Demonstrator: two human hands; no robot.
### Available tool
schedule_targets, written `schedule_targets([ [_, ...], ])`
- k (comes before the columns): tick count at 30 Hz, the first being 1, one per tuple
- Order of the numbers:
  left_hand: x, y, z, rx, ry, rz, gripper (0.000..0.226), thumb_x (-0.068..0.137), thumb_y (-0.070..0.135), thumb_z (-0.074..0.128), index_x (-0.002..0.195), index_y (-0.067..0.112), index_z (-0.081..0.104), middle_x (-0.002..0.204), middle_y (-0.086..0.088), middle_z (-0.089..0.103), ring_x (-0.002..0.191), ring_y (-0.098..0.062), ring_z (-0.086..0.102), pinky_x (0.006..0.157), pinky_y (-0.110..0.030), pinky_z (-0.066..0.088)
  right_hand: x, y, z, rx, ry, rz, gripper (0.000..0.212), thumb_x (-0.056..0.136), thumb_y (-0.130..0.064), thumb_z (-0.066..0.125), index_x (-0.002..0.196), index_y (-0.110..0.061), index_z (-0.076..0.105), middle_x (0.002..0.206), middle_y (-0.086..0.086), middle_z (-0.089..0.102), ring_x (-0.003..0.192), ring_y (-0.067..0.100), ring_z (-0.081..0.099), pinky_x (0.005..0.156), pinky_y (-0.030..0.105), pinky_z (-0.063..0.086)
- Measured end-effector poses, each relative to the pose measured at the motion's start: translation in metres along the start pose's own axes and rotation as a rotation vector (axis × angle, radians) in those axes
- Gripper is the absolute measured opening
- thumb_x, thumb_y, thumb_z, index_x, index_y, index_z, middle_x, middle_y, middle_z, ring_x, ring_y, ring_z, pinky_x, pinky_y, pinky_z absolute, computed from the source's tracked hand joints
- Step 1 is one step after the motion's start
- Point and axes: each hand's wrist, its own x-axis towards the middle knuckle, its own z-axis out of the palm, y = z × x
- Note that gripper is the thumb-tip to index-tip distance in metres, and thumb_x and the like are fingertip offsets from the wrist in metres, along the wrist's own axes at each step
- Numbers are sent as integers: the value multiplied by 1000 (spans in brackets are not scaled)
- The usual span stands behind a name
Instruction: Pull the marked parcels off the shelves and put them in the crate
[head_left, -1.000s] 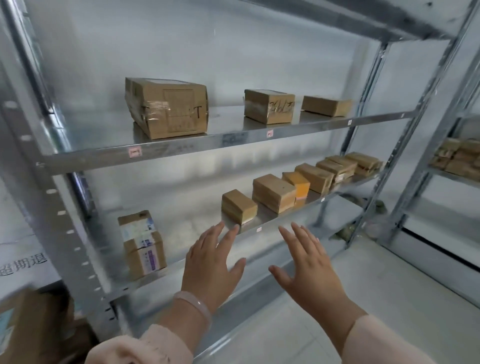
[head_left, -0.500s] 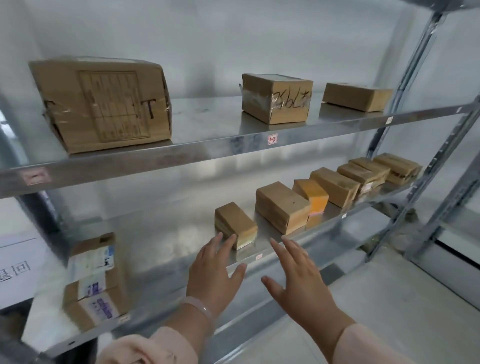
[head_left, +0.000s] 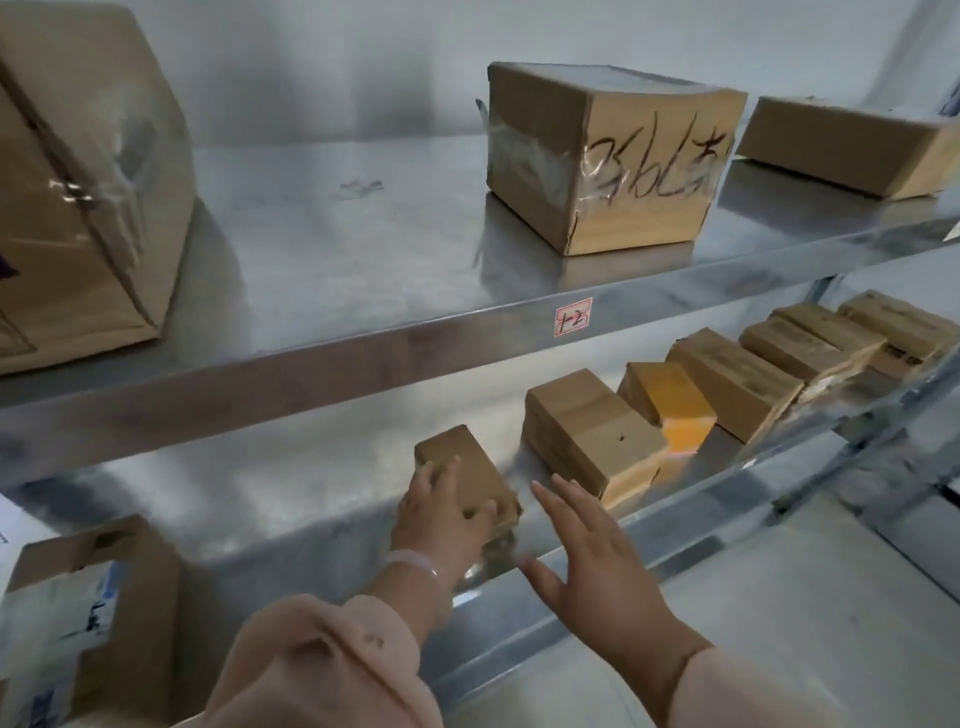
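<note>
A small brown parcel (head_left: 470, 470) lies on the lower metal shelf (head_left: 291, 499), and my left hand (head_left: 441, 517) grips it from the near left, fingers over its top and thumb at its front corner. My right hand (head_left: 597, 561) hovers flat and open just to the right of it, touching nothing. Right of them stand a taller brown parcel (head_left: 587, 431), an orange one (head_left: 670, 405) and several more brown ones (head_left: 795, 353). On the upper shelf (head_left: 322, 234) sits a taped parcel with black handwriting (head_left: 613, 156). No crate is in view.
A large taped box (head_left: 78, 182) fills the upper shelf's left end, and a flat box (head_left: 852, 145) sits at its right. A labelled carton (head_left: 88, 613) stands low at the left. A red-edged tag (head_left: 574, 317) marks the upper shelf's front lip. Pale floor lies to the lower right.
The view has moved closer to the shelves. My left hand reached forward and closed on the small brown parcel; my right hand advanced a little and stayed open.
</note>
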Motion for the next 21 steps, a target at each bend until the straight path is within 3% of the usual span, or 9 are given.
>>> schedule_targets([
  [5, 22, 15, 15, -30, 37, -196, 81, 87, 53, 56, 152, 23, 21, 159, 4, 7, 141, -27, 31, 114, -40, 30, 32, 21, 4, 66, -79, -37, 71, 89, -58, 50, 149, -42, 16, 159, -15, 12, 146, 8, 11, 113, 26, 10],
  [8, 23, 22, 36, -9, 90, -284, 96, 82, 60, 59, 154, 22, 9, 160, 1, -3, 146, -29, 16, 118, -43, 24, 52, 35, 1, 73, -120, -115, 70, 90, -55, 50, 150, -39, 17, 159, -12, 14, 145, 8, 11, 112, 22, 3],
  [12, 27, 33, 57, 79, 203, -337, 109, 76, 67, 61, 153, 28, -4, 159, 0, -12, 147, -30, 6, 118, -43, 18, 77, 49, -2, 106, -158, -190, 67, 91, -56, 47, 149, -42, 17, 159, -14, 15, 145, 8, 13, 114, 25, 9],
  [15, 29, 29, 58, 54, 271, -300, 106, 74, 58, 71, 153, 26, 6, 159, -2, 2, 142, -31, 21, 115, -43, 26, 88, 58, -4, 154, -211, -224, 66, 91, -54, 49, 149, -43, 17, 158, -15, 16, 145, 8, 16, 118, 30, 19],
  [19, 22, 24, 48, -271, 249, -149, 86, 80, 37, 73, 150, 23, 25, 149, -4, 28, 132, -24, 37, 111, -39, 38, 99, 69, -8, 313, -277, -179, 64, 91, -51, 52, 147, -43, 22, 155, -16, 26, 141, 9, 27, 113, 28, 23],
  [21, 13, 28, 43, -425, 219, -54, 77, 76, 40, 70, 143, 24, 35, 142, -4, 40, 125, -22, 46, 105, -43, 46, 107, 67, -12, 482, -338, -113, 60, 90, -52, 54, 144, -46, 27, 147, -22, 33, 136, 3, 30, 109, 23, 24],
])
